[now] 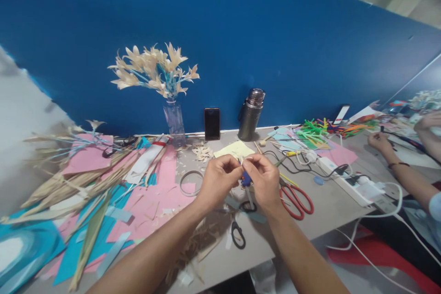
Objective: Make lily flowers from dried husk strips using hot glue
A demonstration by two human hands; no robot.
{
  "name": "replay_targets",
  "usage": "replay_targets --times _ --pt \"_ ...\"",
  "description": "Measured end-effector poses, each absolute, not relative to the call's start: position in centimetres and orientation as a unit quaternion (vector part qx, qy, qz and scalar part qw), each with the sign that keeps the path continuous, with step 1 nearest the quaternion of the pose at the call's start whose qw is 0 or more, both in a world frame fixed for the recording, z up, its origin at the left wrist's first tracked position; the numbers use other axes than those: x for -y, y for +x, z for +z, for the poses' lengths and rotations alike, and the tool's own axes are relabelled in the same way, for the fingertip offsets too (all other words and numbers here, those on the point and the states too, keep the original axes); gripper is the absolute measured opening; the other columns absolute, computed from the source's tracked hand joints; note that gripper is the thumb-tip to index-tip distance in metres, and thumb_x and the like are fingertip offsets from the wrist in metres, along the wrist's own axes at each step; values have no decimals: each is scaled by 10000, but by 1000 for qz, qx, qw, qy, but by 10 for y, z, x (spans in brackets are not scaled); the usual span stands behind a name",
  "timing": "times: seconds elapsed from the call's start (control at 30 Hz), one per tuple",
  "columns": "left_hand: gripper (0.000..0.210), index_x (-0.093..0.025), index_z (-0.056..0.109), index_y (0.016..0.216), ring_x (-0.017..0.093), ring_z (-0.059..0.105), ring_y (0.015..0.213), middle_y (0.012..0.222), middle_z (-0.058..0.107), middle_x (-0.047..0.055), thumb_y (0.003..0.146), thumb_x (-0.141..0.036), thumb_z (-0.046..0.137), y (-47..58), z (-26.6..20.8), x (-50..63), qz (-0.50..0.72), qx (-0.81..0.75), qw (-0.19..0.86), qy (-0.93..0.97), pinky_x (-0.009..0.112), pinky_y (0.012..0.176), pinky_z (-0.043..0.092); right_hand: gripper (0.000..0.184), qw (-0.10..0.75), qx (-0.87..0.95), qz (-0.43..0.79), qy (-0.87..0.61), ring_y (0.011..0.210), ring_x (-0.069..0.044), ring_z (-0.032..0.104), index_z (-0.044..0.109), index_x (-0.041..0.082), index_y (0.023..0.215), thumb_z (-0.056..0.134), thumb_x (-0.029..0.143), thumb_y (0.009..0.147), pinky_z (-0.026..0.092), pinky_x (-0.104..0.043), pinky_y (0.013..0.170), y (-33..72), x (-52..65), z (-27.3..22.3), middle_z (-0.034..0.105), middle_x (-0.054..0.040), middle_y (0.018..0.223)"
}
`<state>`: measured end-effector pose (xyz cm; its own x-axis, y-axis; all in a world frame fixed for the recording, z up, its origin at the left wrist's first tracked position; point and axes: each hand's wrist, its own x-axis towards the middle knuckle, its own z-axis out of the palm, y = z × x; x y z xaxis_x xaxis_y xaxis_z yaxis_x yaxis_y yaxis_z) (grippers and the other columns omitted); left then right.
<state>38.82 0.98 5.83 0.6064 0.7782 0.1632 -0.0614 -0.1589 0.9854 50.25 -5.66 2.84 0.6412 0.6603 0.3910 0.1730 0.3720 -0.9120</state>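
Observation:
My left hand (223,175) and my right hand (261,175) meet over the middle of the table, fingertips pinched close together. Whatever they hold is small and mostly covered by the fingers; I cannot make it out. Just below and between them shows a blue tool (245,179), partly hidden by my right hand. Scissors with red handles (296,201) lie right of my right wrist, their blades partly covered. Nearer me is a black scissor handle (238,235). A roll of tape (190,183) rests left of my left hand, and a pale yellow paper (234,149) lies behind both hands.
Dried husks (51,188), pink paper (148,206) and blue sheets cover the left side. Behind stand a bottle of husk flowers (174,121), a phone (212,124) and a thermos (251,117). A power strip (344,181) with cables lies right, near another person's hand (381,144).

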Motion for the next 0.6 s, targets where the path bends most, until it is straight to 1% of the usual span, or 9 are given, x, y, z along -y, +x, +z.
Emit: replay_targets --times 0.13,0.23,0.47,0.6 --pt "182 -160 601 639 96 559 435 517 598 -29 732 -251 728 389 58 -13 332 -246 640 648 198 453 424 161 743 384 178 -519 694 -149 587 696 205 915 714 353 854 468 -269 633 508 62 25 667 -8 801" --pt "189 -150 612 661 89 567 441 544 613 -22 739 -254 750 388 57 -15 314 -214 664 644 191 459 432 154 741 383 175 -523 671 -148 577 709 208 914 685 357 885 455 -271 612 516 66 25 659 -7 784" --pt "229 -151 637 757 105 605 484 646 669 6 762 -314 797 385 52 -19 224 -130 720 643 213 472 491 109 654 528 141 -523 791 -184 617 759 228 868 668 275 902 484 -301 685 535 83 52 670 -33 864" --pt "251 -142 645 745 90 583 474 632 649 -7 743 -324 817 386 52 -21 229 -124 714 650 203 469 491 105 612 580 150 -517 825 -200 628 772 227 897 678 274 908 485 -310 671 538 90 62 658 -52 898"
